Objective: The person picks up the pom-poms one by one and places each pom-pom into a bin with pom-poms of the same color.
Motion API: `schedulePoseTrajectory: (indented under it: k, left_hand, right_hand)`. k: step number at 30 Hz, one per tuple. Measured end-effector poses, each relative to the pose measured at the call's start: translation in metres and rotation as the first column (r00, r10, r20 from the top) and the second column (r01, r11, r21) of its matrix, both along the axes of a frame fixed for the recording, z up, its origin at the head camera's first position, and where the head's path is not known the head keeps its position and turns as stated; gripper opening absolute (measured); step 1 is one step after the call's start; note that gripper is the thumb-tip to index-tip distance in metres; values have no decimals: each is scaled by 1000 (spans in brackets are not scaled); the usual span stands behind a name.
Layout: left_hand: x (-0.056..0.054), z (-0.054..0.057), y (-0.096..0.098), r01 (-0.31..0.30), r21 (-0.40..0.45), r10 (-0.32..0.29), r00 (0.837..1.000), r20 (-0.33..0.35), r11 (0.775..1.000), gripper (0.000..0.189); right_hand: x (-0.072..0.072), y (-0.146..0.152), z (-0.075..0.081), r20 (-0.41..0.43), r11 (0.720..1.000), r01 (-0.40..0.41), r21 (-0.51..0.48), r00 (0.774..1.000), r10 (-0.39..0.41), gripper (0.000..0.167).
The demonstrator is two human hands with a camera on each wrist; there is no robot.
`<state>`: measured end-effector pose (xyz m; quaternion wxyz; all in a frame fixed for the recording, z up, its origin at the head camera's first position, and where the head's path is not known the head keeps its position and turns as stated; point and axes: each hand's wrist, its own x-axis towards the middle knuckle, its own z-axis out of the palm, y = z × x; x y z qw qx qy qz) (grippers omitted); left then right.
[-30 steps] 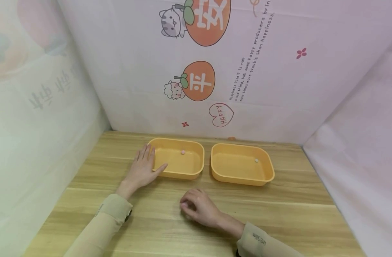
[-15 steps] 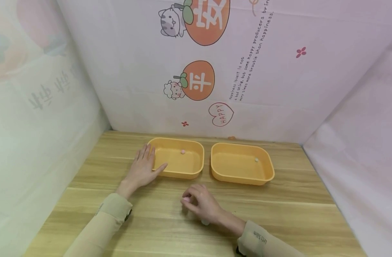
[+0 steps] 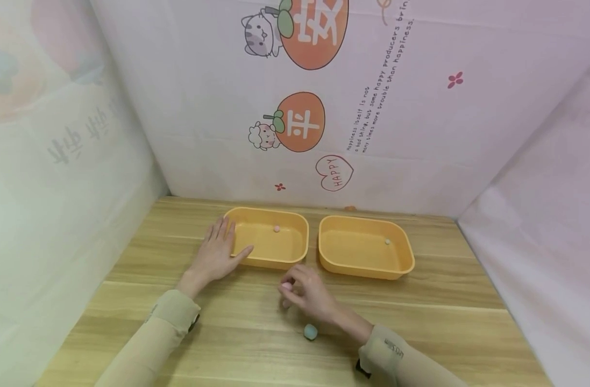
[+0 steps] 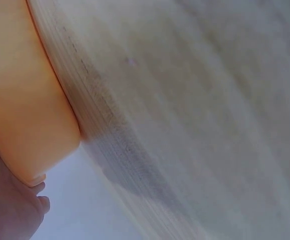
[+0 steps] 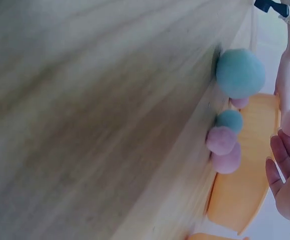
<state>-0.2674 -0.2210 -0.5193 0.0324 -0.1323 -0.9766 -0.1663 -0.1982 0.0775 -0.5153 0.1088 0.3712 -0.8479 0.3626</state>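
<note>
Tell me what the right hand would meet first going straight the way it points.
Probably the left yellow tray, at its near wall, though the right hand may be high enough to clear the rim.

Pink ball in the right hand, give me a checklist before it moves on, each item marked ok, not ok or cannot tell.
1. Pink ball pinched in the right hand: ok.
2. Left hand resting on the left tray: ok.
3. Pink ball over a tray: not ok, it is short of the left tray.
4. Teal ball in a tray: not ok, it lies on the table.
5. Exact colour of the small pale ball in the right tray: cannot tell.
</note>
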Motion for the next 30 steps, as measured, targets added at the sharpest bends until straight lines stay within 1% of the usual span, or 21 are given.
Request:
schedulePoseTrajectory:
  k: [5,12,19,26,30]
  left_hand:
    - [0,-1,-1,-3,-12,3,1000,1,1000,104]
    - [-1,-2,-1,-10,-13,10,1000,0,1000,104]
    - [-1,-3,-1,7,-15,-7,1000,-11,1000,103]
    - [0,-2,0,14,-13,-14,1000,-16,1000,103]
    - [1,-1,0,12,-20,-13,1000,-21,1000,102]
  right_hand:
    - [-6,2,0,-49,1000,23,-13,999,-24,10]
    - [-14,4,9,-25,998,65,0,998,-65,7]
    - [-24,7,11,-60,997,74,-1,995,-74,7]
    - [-33,7,18,-35,995,104,-9,994,-104,7]
    - [-39,6,19,-54,993,115,-8,992,-115,7]
